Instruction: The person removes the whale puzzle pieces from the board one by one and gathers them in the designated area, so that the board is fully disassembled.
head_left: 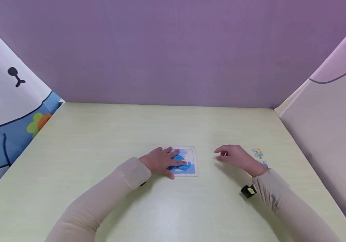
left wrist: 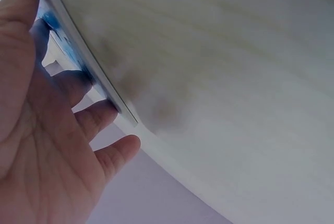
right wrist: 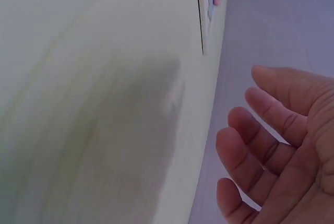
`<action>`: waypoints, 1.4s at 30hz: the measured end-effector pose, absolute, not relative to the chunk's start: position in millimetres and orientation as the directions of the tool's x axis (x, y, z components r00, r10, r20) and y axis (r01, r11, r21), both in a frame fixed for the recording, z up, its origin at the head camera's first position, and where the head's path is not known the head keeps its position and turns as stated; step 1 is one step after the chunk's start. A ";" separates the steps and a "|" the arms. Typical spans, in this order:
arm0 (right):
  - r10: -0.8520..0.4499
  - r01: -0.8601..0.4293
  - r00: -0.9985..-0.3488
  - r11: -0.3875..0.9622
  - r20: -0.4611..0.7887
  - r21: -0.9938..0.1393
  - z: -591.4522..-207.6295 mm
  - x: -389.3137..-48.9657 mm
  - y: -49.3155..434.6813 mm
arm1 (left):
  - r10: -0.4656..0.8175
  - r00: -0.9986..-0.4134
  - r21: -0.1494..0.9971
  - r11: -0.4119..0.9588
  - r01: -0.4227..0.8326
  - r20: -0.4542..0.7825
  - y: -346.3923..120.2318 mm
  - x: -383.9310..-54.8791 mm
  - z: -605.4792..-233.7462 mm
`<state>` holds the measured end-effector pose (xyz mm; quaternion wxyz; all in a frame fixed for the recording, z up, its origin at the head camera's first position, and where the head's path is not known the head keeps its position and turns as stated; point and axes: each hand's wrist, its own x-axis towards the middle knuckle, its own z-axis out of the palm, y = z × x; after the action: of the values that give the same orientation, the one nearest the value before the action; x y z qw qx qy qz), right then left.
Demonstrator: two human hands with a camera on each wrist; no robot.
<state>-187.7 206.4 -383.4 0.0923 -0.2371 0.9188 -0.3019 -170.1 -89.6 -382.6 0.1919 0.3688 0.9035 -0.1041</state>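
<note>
A white-framed jigsaw puzzle (head_left: 188, 169) with a blue picture lies flat on the table in the head view. My left hand (head_left: 160, 161) rests on its left part, fingers spread, covering some of the picture. The left wrist view shows that hand (left wrist: 47, 109) with fingertips on the puzzle's surface (left wrist: 73, 49). To the right of the frame, my right hand (head_left: 234, 156) hovers above the table, its fingers loosely bent. Nothing is between those fingers in the right wrist view, where the hand (right wrist: 282, 145) is apart from the puzzle (right wrist: 204, 15).
Several loose puzzle pieces (head_left: 257, 153) lie beyond my right wrist, which partly hides some. The pale table (head_left: 106, 134) meets a purple partition (head_left: 173, 67) at the back. Printed panels stand at left (head_left: 9, 101) and right (head_left: 327, 134).
</note>
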 end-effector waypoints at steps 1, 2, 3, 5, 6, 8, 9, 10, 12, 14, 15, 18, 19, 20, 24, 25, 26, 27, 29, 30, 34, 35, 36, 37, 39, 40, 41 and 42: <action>-0.508 -0.394 -0.861 0.703 -0.031 -0.592 -383.7 -189.3 202.0 | 0.625 -0.655 -0.050 0.706 0.706 -0.424 -89.5 -170.6 -382.9; -0.525 -0.409 -0.850 0.702 -0.036 -0.584 -384.1 -190.6 197.5 | 0.623 -0.657 -0.055 0.707 0.705 -0.424 -89.4 -171.0 -383.4; -0.543 -0.424 -0.839 0.699 -0.041 -0.576 -384.6 -192.0 193.2 | 0.622 -0.659 -0.058 0.707 0.705 -0.422 -89.3 -171.3 -383.7; -0.575 -0.456 -0.817 0.698 -0.053 -0.552 -385.5 -193.9 185.0 | 0.618 -0.662 -0.067 0.707 0.704 -0.424 -89.2 -171.7 -384.3; -0.588 -0.471 -0.807 0.697 -0.056 -0.541 -385.7 -194.5 181.2 | 0.618 -0.663 -0.069 0.707 0.704 -0.422 -89.0 -171.8 -384.5; -0.611 -0.503 -0.790 0.697 -0.056 -0.511 -386.0 -195.6 174.4 | 0.618 -0.663 -0.072 0.706 0.704 -0.422 -88.6 -171.8 -384.2; -0.620 -0.516 -0.783 0.697 -0.055 -0.498 -385.8 -196.1 171.4 | 0.619 -0.662 -0.071 0.706 0.705 -0.422 -88.3 -171.7 -384.0; -0.625 -0.526 -0.778 0.700 -0.057 -0.483 -385.9 -196.6 168.6 | 0.617 -0.663 -0.070 0.707 0.703 -0.424 -87.9 -171.7 -383.5; -0.643 -0.553 -0.763 0.699 -0.061 -0.454 -385.2 -197.3 163.1 | 0.616 -0.664 -0.071 0.708 0.702 -0.423 -87.2 -171.7 -382.5; -0.661 -0.576 -0.747 0.700 -0.075 -0.423 -384.9 -197.5 157.2 | 0.612 -0.666 -0.077 0.709 0.701 -0.426 -87.1 -171.8 -381.7; -0.672 -0.591 -0.736 0.697 -0.083 -0.407 -384.8 -197.4 154.1 | 0.610 -0.667 -0.082 0.708 0.701 -0.427 -87.2 -172.1 -381.8; -0.692 -0.615 -0.713 0.696 -0.117 -0.369 -384.3 -195.4 144.5 | 0.610 -0.667 -0.090 0.706 0.703 -0.428 -87.9 -173.2 -382.8; -0.698 -0.625 -0.704 0.696 -0.128 -0.355 -384.1 -194.9 141.4 | 0.611 -0.667 -0.091 0.704 0.704 -0.427 -88.2 -173.5 -383.2; -0.705 -0.635 -0.696 0.693 -0.136 -0.341 -383.6 -194.0 138.6 | 0.612 -0.667 -0.092 0.704 0.705 -0.425 -88.4 -173.7 -383.6; -0.717 -0.663 -0.679 0.692 -0.160 -0.287 -382.4 -191.7 130.2 | 0.620 -0.665 -0.093 0.699 0.709 -0.417 -89.2 -173.1 -383.9; -0.718 -0.667 -0.677 0.691 -0.163 -0.279 -382.1 -191.0 129.0 | 0.621 -0.664 -0.091 0.699 0.710 -0.417 -89.3 -172.7 -383.9; -0.721 -0.672 -0.674 0.689 -0.163 -0.271 -382.1 -190.4 128.3 | 0.621 -0.664 -0.089 0.699 0.709 -0.416 -89.3 -172.3 -384.0; -0.720 -0.673 -0.675 0.691 -0.163 -0.265 -382.2 -189.8 127.5 | 0.621 -0.664 -0.090 0.698 0.710 -0.417 -89.5 -172.0 -383.8; -0.721 -0.677 -0.675 0.690 -0.160 -0.256 -382.4 -188.7 127.2 | 0.621 -0.662 -0.092 0.697 0.712 -0.419 -88.9 -171.9 -384.5; -0.721 -0.678 -0.674 0.690 -0.159 -0.253 -382.6 -188.3 127.0 | 0.619 -0.663 -0.094 0.697 0.711 -0.420 -88.8 -171.8 -384.7; -0.740 -0.704 -0.656 0.671 -0.149 -0.232 -383.5 -187.9 125.9 | 0.615 -0.665 -0.106 0.695 0.711 -0.424 -88.3 -172.4 -385.6; -0.745 -0.710 -0.650 0.666 -0.151 -0.228 -383.8 -188.0 125.5 | 0.615 -0.665 -0.106 0.695 0.711 -0.423 -88.3 -172.5 -385.6; -0.749 -0.715 -0.645 0.662 -0.155 -0.223 -384.2 -188.3 125.0 | 0.616 -0.665 -0.105 0.695 0.711 -0.423 -88.3 -172.5 -385.6; -0.753 -0.721 -0.639 0.657 -0.156 -0.220 -384.5 -188.5 124.6 | 0.616 -0.664 -0.105 0.694 0.712 -0.424 -88.2 -172.6 -385.4; -0.754 -0.722 -0.635 0.656 -0.165 -0.220 -384.9 -188.9 123.7 | 0.616 -0.663 -0.103 0.695 0.712 -0.424 -88.2 -172.7 -384.8; -0.756 -0.724 -0.633 0.654 -0.165 -0.218 -385.2 -189.2 123.4 | 0.616 -0.663 -0.100 0.696 0.711 -0.424 -88.2 -172.6 -384.6; -0.758 -0.726 -0.631 0.652 -0.165 -0.219 -385.4 -189.7 123.1 | 0.616 -0.663 -0.098 0.697 0.710 -0.426 -88.4 -172.5 -384.3; -0.756 -0.722 -0.633 0.654 -0.166 -0.226 -385.5 -190.0 122.9 | 0.615 -0.663 -0.097 0.698 0.709 -0.426 -88.4 -172.5 -384.1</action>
<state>-190.0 122.9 -385.5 0.1237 -0.4104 0.9008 -0.0689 -172.5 -88.4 -384.1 0.1839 0.3667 0.9029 -0.1283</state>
